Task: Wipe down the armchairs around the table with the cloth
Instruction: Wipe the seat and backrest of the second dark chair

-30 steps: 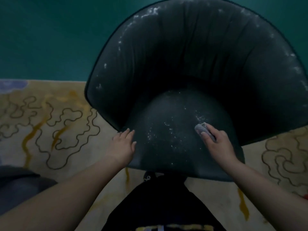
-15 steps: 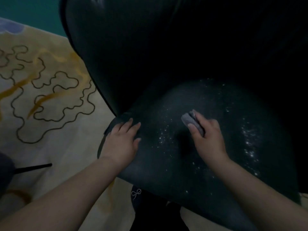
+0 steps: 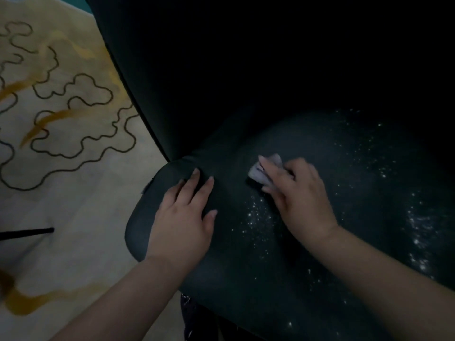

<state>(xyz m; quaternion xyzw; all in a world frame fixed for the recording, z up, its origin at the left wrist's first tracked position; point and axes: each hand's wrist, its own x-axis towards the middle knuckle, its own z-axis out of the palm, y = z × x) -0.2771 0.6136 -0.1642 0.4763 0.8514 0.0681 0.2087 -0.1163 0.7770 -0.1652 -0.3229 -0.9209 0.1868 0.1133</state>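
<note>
cloth (image 3: 264, 171) moved left across armchair (image 3: 320, 168) seat since a second ago | right hand (image 3: 299, 195) fingers clamped on cloth | left hand (image 3: 186, 215) fingers flat, apart, bracing seat edge | white specks (image 3: 257, 216) remain, wiping unfinished

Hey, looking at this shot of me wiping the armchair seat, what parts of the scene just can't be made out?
- Armchair backrest, head view: lost in deep shadow, top cut off by the frame edge.
- Cloth: mostly covered by the right hand; its full shape is hidden and blurred.
- Seat under the left hand: hidden by the palm.
- White specks: too small to identify.
- Black rod on the carpet: cut off at the left edge.
</note>
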